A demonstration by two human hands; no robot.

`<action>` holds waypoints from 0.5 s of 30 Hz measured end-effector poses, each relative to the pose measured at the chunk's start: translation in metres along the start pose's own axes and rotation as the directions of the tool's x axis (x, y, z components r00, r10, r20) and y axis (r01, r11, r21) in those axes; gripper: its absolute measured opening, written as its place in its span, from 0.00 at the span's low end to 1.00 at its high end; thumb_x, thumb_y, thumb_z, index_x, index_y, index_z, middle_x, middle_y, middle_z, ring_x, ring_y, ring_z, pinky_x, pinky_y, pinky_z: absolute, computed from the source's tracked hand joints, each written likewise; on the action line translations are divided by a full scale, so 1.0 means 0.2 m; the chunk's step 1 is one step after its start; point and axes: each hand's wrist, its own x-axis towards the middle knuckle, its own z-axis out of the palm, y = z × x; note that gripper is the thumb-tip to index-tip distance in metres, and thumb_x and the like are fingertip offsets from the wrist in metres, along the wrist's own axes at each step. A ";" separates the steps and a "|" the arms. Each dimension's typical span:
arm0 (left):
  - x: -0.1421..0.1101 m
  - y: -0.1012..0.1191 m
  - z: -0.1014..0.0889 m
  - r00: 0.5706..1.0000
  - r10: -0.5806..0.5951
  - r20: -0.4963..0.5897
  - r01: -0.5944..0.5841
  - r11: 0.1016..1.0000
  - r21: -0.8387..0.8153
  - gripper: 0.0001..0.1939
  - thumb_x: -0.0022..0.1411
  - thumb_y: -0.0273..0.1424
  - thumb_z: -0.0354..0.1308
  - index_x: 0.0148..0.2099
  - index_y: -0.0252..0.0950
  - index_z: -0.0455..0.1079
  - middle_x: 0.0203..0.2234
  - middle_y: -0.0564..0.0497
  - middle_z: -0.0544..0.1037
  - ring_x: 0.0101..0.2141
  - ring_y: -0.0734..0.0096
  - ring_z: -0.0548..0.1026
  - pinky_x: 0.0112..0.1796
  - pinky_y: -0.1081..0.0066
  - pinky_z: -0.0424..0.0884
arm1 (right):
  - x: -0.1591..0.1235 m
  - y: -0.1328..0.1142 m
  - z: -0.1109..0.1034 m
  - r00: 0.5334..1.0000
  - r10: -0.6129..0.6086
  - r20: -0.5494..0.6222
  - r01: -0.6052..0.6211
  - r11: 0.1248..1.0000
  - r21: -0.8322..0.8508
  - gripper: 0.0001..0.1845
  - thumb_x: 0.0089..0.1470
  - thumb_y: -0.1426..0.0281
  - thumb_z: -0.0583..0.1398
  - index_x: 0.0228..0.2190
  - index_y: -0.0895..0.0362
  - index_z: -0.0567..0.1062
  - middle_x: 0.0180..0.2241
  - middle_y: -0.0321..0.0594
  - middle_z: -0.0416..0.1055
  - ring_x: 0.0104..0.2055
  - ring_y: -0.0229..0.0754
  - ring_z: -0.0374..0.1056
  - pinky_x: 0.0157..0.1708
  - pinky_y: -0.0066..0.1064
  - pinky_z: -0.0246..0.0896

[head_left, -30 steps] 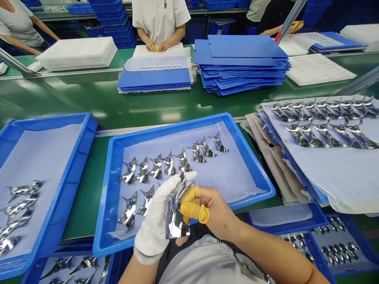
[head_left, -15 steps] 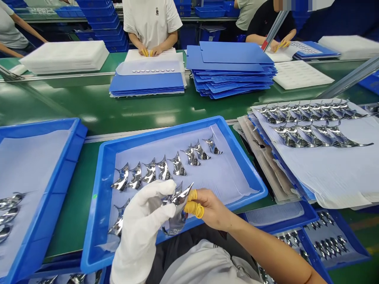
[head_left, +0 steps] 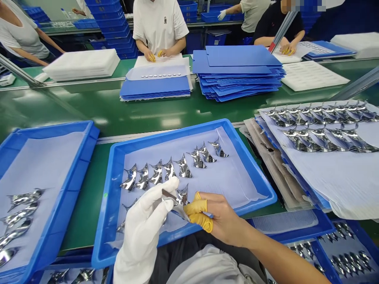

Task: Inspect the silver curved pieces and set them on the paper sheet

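In a white glove, my left hand [head_left: 140, 227] pinches one end of a curved, shiny chrome metal piece [head_left: 177, 208]. My right hand [head_left: 220, 215], with yellow finger cots on thumb and finger, grips the piece's other end. Both hands hold it over the near side of a blue tray [head_left: 102, 205]. Inside, on a white liner sheet [head_left: 225, 177], a slanting row of similar pointed chrome pieces [head_left: 156, 172] lies behind my hands. My left glove partly covers another piece [head_left: 122, 225] in the nearer row.
At the left stands a second blue tray [head_left: 79, 169] with several chrome pieces. A sheet stack [head_left: 340, 177] bearing rows of them lies at the right. Across the green bench are stacked blue sheets [head_left: 237, 59] and white foam sheets [head_left: 81, 65]. Co-workers [head_left: 160, 27] work opposite.
The chrome piece has been turned from upright, broad face showing, to nearly edge-on. My left hand has shifted from wrapping its side to pinching its end. My right hand still holds it.
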 end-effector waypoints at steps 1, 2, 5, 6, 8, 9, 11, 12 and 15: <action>0.00 0.00 0.00 1.000 0.011 0.006 -0.011 1.000 0.005 0.15 0.62 0.33 0.63 0.52 0.47 0.77 0.49 0.55 0.80 0.50 0.67 0.75 0.49 0.75 0.72 | 0.00 -0.01 0.00 1.000 -0.006 -0.003 0.006 1.000 -0.024 0.08 0.63 0.72 0.57 0.34 0.60 0.76 0.27 0.37 0.69 0.28 0.34 0.58 0.28 0.25 0.55; 0.00 0.00 0.00 1.000 0.027 0.015 -0.027 1.000 0.015 0.15 0.62 0.33 0.63 0.52 0.47 0.77 0.50 0.55 0.80 0.51 0.67 0.74 0.51 0.75 0.71 | 0.00 -0.02 0.01 1.000 -0.005 -0.004 0.004 0.999 -0.042 0.07 0.63 0.73 0.58 0.34 0.60 0.76 0.27 0.37 0.69 0.28 0.34 0.58 0.28 0.25 0.55; 0.02 0.00 0.00 0.996 0.049 0.068 -0.054 0.996 0.075 0.14 0.64 0.34 0.61 0.52 0.46 0.77 0.50 0.54 0.79 0.51 0.65 0.75 0.51 0.72 0.71 | 0.01 -0.05 0.01 0.997 0.067 0.030 -0.065 0.997 -0.043 0.06 0.62 0.74 0.58 0.34 0.60 0.76 0.27 0.37 0.70 0.28 0.33 0.59 0.28 0.24 0.56; 0.03 0.00 0.00 0.994 0.044 0.101 -0.056 0.992 0.117 0.15 0.65 0.35 0.60 0.53 0.45 0.77 0.50 0.52 0.79 0.50 0.63 0.75 0.51 0.70 0.71 | 0.01 -0.05 0.01 0.991 0.118 0.061 -0.117 0.993 -0.025 0.06 0.62 0.74 0.58 0.33 0.59 0.75 0.27 0.36 0.70 0.28 0.33 0.60 0.29 0.24 0.57; 0.05 0.00 -0.01 0.987 0.052 0.155 -0.087 0.969 0.230 0.16 0.66 0.36 0.58 0.54 0.42 0.76 0.51 0.50 0.78 0.50 0.60 0.75 0.51 0.65 0.71 | 0.01 -0.02 0.00 0.957 0.254 0.137 -0.263 0.963 0.053 0.08 0.61 0.71 0.58 0.30 0.59 0.73 0.26 0.35 0.69 0.27 0.33 0.62 0.29 0.24 0.60; 0.06 0.00 -0.03 0.984 0.062 0.166 -0.109 0.949 0.294 0.17 0.66 0.37 0.57 0.54 0.41 0.75 0.52 0.49 0.77 0.51 0.59 0.75 0.53 0.64 0.70 | 0.01 0.01 -0.01 0.931 0.327 0.161 -0.345 0.933 0.102 0.09 0.61 0.69 0.58 0.30 0.58 0.72 0.26 0.35 0.69 0.26 0.33 0.63 0.28 0.25 0.62; 0.08 -0.01 -0.07 0.991 0.071 0.116 -0.112 0.909 0.401 0.18 0.66 0.40 0.56 0.55 0.41 0.74 0.52 0.49 0.77 0.52 0.59 0.74 0.55 0.63 0.67 | 0.00 0.09 -0.05 0.872 0.465 0.155 -0.484 0.866 0.126 0.11 0.61 0.64 0.57 0.30 0.58 0.69 0.26 0.34 0.68 0.25 0.34 0.65 0.26 0.25 0.65; 0.09 -0.01 -0.11 0.997 0.059 0.057 -0.077 0.899 0.431 0.19 0.66 0.42 0.56 0.55 0.42 0.74 0.50 0.49 0.79 0.51 0.59 0.74 0.55 0.63 0.67 | -0.01 0.13 -0.07 0.836 0.533 0.126 -0.542 0.840 0.040 0.11 0.62 0.63 0.56 0.31 0.57 0.68 0.27 0.34 0.68 0.26 0.35 0.66 0.25 0.25 0.65; 0.09 -0.05 -0.25 0.987 0.016 -0.161 0.061 0.885 0.461 0.20 0.64 0.46 0.56 0.53 0.41 0.76 0.40 0.50 0.82 0.46 0.59 0.77 0.53 0.63 0.68 | -0.02 0.25 -0.10 0.722 0.692 0.009 -0.606 0.638 -0.475 0.10 0.63 0.67 0.52 0.33 0.58 0.69 0.27 0.36 0.70 0.28 0.36 0.68 0.27 0.25 0.62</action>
